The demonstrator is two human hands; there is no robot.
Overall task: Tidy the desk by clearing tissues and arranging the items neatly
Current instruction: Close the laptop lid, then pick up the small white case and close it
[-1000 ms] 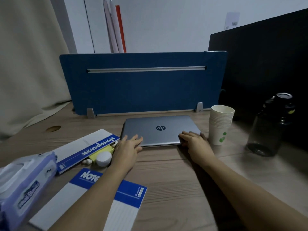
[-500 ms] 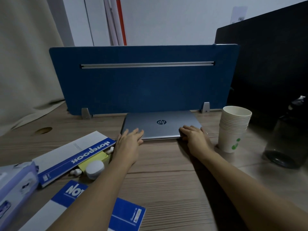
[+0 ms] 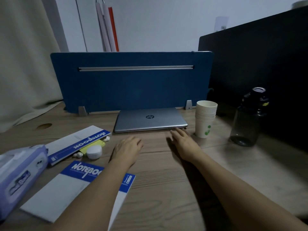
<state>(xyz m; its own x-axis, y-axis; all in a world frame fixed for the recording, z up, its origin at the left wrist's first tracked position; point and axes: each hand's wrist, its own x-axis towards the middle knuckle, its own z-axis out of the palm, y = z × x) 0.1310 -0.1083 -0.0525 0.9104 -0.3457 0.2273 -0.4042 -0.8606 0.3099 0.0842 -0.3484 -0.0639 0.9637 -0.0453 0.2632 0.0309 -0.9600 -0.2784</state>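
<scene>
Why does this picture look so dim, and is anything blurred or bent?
Head view: low light, the dark water bottle nearly merging with the black panel behind; right hand motion-smeared at the fingertips; blue divider bowed by the wide-angle lens; closed laptop sharp.

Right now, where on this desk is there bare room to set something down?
The widest bare wood lies in front of the laptop, between the two forearms, and on the near right, in front of the paper cups and bottle. The near left is crowded: wipes pack, two notebooks, earbud case.
</scene>
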